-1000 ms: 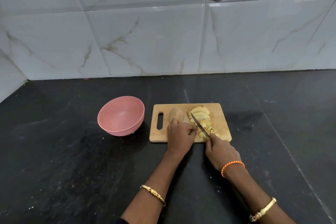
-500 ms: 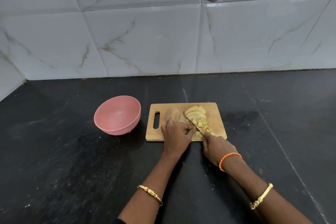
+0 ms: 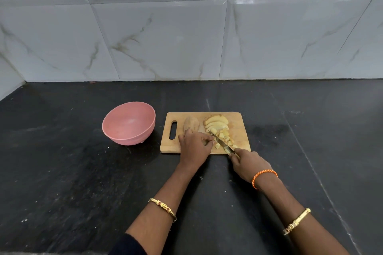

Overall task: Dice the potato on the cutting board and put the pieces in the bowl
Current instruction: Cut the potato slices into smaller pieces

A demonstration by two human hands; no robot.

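Head view, nearest first: my two forearms reach up from the bottom edge over the black counter (image 3: 62, 172); a gold bangle (image 3: 163, 208) circles my left forearm, another gold bangle (image 3: 296, 221) sits on my right forearm, and an orange thread band (image 3: 263, 176) wraps my right wrist. My right hand (image 3: 248, 163) lies just off the near right corner of the cutting board (image 3: 238, 120), its fingers curled tight round the handle of the knife (image 3: 220, 141); the handle itself is hidden in my fist; the blade runs away from that hand, slanting up and to the left across the board, through the heap of diced pieces (image 3: 224, 138). My left hand (image 3: 194, 147) rests on the near edge of the board, just left of the blade, its fingers bent and the fingertips drawn together near the knife; whether they pinch a piece of potato I cannot tell, for the knuckles cover it. Small cubes lie on both sides of the blade, between my two hands. Farther along the board, beyond the cubes, a fan of potato slices (image 3: 216, 123) lies uncut; to its left, just past my left hand, sits the uncut potato half (image 3: 191, 124), skin up; the board's handle slot is at its left end. Left of the board, apart from it, stands the pink bowl (image 3: 128, 123); no pieces show inside it. Beyond rises the marbled white tile wall (image 3: 165, 37).
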